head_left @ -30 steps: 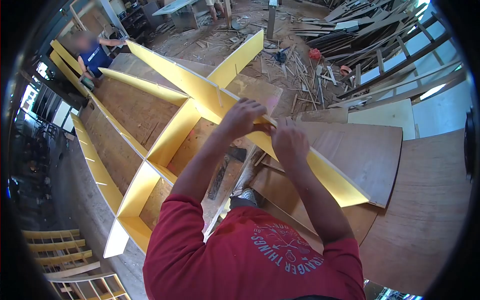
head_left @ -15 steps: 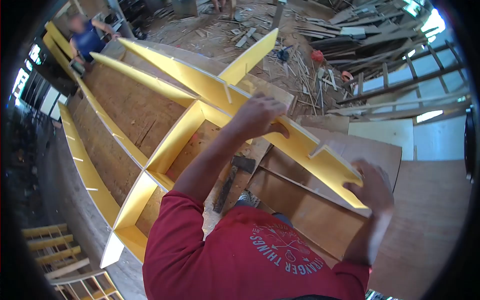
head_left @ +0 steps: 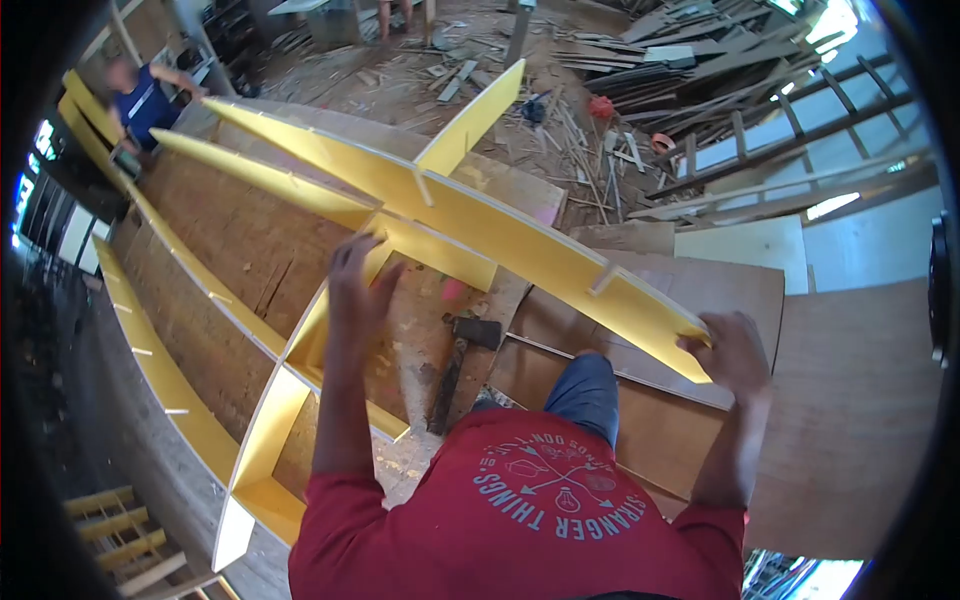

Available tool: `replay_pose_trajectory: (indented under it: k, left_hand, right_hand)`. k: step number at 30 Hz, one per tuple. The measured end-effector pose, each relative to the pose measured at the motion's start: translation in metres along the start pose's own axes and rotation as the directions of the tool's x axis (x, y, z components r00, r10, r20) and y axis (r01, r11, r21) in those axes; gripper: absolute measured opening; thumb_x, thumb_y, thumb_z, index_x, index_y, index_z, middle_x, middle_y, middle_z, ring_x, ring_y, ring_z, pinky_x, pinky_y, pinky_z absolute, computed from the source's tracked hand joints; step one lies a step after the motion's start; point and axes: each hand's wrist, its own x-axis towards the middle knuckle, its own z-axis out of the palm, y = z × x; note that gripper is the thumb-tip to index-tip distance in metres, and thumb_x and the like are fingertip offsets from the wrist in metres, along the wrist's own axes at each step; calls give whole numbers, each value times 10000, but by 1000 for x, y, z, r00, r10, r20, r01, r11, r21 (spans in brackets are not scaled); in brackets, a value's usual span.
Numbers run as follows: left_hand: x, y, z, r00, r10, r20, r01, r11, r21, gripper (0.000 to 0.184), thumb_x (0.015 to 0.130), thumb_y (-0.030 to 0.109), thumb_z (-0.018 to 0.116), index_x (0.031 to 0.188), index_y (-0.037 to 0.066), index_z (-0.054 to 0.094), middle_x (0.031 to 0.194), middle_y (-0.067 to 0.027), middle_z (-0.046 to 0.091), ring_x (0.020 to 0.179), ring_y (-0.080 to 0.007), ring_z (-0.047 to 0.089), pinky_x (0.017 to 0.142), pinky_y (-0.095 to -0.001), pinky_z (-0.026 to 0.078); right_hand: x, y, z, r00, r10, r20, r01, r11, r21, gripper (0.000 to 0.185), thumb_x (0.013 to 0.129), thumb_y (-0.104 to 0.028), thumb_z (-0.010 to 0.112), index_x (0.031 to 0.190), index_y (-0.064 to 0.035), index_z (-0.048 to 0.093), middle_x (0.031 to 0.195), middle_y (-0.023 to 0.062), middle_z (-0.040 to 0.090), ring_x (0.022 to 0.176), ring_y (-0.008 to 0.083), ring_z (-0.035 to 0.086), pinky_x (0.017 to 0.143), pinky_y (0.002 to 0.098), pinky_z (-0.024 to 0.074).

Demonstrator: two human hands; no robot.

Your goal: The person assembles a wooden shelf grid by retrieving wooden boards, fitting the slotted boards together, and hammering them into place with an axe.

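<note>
In a workshop, a yellow board, best held steady, is gripped by the right hand; left hand spread beside it.

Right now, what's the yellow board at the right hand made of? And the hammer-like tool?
Yellow board: probably wood or plywood; smooth yellow face, pale edge. Hammer-like tool: head perhaps metal, dark and dull; handle material unclear.
</note>
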Motion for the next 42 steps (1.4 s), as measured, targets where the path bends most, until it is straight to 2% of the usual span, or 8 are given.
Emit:
replay_pose_trajectory:
  k: [7, 13, 24, 28, 34, 38, 39, 42]
  left_hand:
    - [-139, -17, 13, 789, -379, 484, 402, 914, 61, 463, 879, 319, 847, 1209, 36, 688, 1143, -224, 716, 1076, -410, 695, 949, -490, 545]
    - [-146, 44, 22, 687, -433, 584, 529, 849, 7, 579, 898, 414, 829, 1300, 29, 670, 1246, -200, 732, 1195, -370, 697, 1013, -464, 542]
    - [-93, 58, 63, 728, -602, 329, 679, 699, -225, 618, 875, 367, 832, 1311, -31, 651, 1230, -258, 713, 1157, -404, 696, 1014, -462, 538]
    - [-44, 51, 107, 705, -677, 212, 705, 637, -312, 672, 858, 327, 850, 1361, -39, 596, 1316, -287, 652, 1228, -428, 643, 1041, -469, 519]
    - [39, 9, 183, 824, -560, -80, 565, 824, 50, 606, 839, 280, 860, 1322, 14, 610, 1393, -255, 594, 1287, -438, 573, 1112, -546, 448]
    - [96, -32, 227, 822, -569, -28, 549, 779, 304, 858, 819, 295, 835, 1541, 41, 447, 1665, -282, 320, 1560, -483, 263, 1272, -615, 215]
    - [100, -37, 238, 751, -659, 44, 618, 724, 307, 1007, 792, 303, 841, 1621, 47, 330, 1726, -288, 171, 1613, -471, 126, 1307, -608, 103]
    - [97, -41, 262, 649, -757, 77, 667, 614, 422, 1050, 773, 308, 848, 1632, 41, 307, 1727, -293, 156, 1615, -469, 113, 1308, -615, 82]
  right_hand:
    - [112, -43, 76, 976, -210, -62, 219, 938, 268, 315, 892, -315, 766, 1047, -41, 751, 983, 222, 748, 990, 434, 704, 904, 533, 530]
    - [216, -124, 73, 961, -272, 41, 272, 962, 18, 382, 904, -383, 772, 1065, -37, 751, 1043, 215, 759, 1035, 415, 723, 902, 509, 563]
    - [426, -131, 101, 875, -485, -2, 485, 874, 33, 495, 880, -452, 775, 1183, -61, 754, 1154, 207, 754, 1089, 413, 712, 936, 512, 554]
    - [535, -94, 95, 912, -409, 27, 410, 911, -43, 504, 887, -477, 769, 1211, -93, 749, 1186, 203, 748, 1133, 406, 702, 963, 509, 546]
    - [692, -27, 96, 940, -330, -83, 327, 944, -53, 485, 895, -487, 766, 1200, -110, 746, 1192, 197, 749, 1156, 395, 700, 982, 506, 538]
    - [792, 7, 85, 959, -279, -55, 277, 960, -45, 459, 898, -477, 769, 1199, -132, 748, 1182, 188, 754, 1161, 387, 701, 981, 504, 538]
    - [812, 13, 78, 961, -270, -55, 269, 963, -33, 455, 900, -475, 768, 1200, -134, 748, 1182, 187, 754, 1164, 386, 700, 980, 503, 538]
    - [874, 43, 67, 969, -238, -69, 238, 971, -8, 448, 908, -471, 765, 1205, -137, 748, 1182, 186, 755, 1169, 384, 699, 977, 502, 539]
